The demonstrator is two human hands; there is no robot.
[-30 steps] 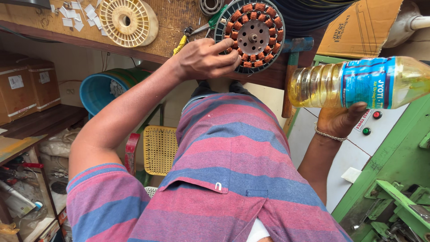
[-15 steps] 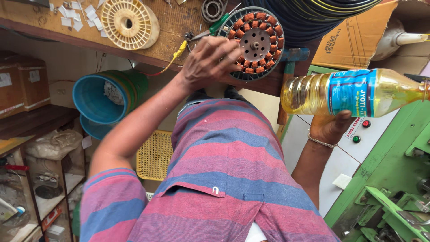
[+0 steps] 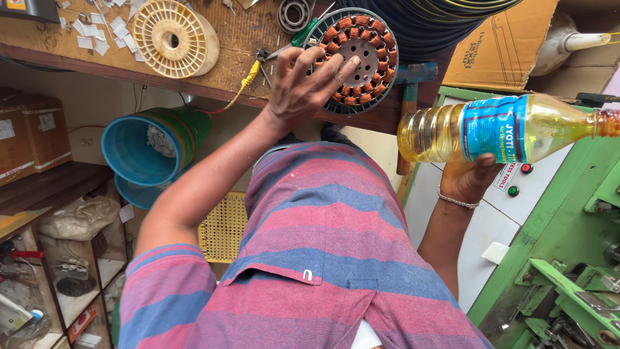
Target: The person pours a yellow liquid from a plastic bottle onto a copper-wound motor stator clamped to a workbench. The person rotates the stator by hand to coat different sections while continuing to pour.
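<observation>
Nearest, the right hand (image 3: 468, 181) stays clenched under the bottle of yellow oil (image 3: 497, 129), which lies level to the right of the wound stator (image 3: 352, 61). The left hand (image 3: 300, 90) still rests on the stator on the desk (image 3: 239, 45), grip released and fingers spread. Little has moved.

Wooden workbench (image 3: 232, 52): cream plastic spool (image 3: 173, 37), copper-wound stator (image 3: 354, 59), bearing (image 3: 294, 14), white paper scraps (image 3: 97, 32)

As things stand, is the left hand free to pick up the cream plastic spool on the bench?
Probably yes: the left hand rests open on the copper-wound stator, holding nothing, and the cream spool lies unobstructed nearby.
</observation>
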